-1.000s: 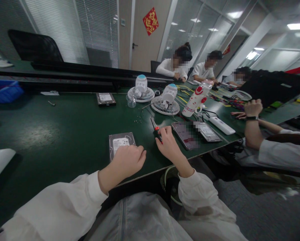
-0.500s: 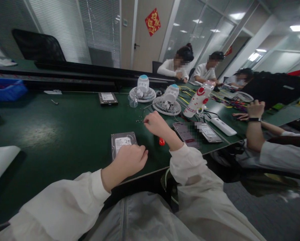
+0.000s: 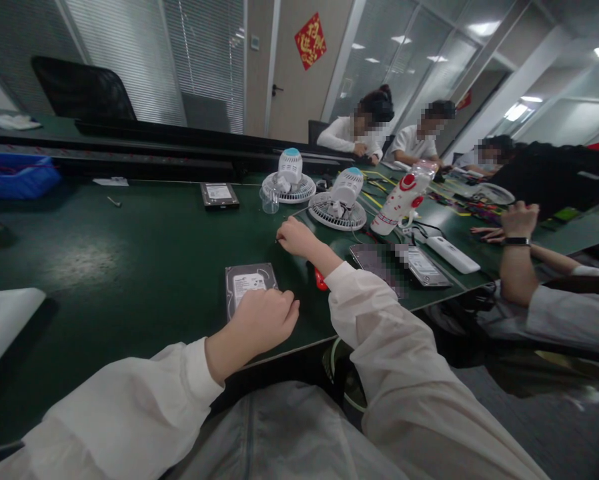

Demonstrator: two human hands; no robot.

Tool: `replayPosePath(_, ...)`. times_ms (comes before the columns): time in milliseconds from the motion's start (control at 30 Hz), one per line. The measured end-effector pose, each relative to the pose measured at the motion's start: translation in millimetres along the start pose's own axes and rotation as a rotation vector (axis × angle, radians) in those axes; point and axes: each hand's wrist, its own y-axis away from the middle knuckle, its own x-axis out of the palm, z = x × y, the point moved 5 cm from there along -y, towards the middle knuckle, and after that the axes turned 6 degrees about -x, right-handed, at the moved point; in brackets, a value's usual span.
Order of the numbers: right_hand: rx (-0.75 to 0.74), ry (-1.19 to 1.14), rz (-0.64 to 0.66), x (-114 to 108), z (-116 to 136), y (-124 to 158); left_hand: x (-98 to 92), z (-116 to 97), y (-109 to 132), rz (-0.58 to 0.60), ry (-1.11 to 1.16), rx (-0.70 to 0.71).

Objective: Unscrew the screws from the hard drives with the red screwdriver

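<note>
A hard drive (image 3: 247,280) lies label up on the green table in front of me. My left hand (image 3: 267,317) rests over its lower right part with the fingers curled closed; whatever they may hold is hidden. Farther out, my right hand (image 3: 297,237) is lowered to the tabletop, thumb and fingers pinched together. A tiny dark bit shows at its fingertips, too small to name. A red object (image 3: 320,280) sits partly behind my right wrist. Beyond the right hand stands a small clear cup (image 3: 270,200).
Two white fan parts (image 3: 289,175) stand at the back, near a second hard drive (image 3: 220,196). To the right are a phone (image 3: 372,263), another drive (image 3: 424,265), a power strip (image 3: 452,255) and a white-red bottle (image 3: 399,203). A co-worker's hand (image 3: 519,220) is at far right.
My right hand has shifted slightly left and now covers the spot where several tiny metal pieces, like screws, lay. My left hand stays by the hard drive, and the view has turned slightly.
</note>
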Motion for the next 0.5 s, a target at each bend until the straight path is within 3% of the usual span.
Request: replayPosePath(500, -0.028, -0.095, -0.058, -2.6, 3.2, 4.8, 2.1, 0.9, -1.1, 0.002, 0.019, 0.001)
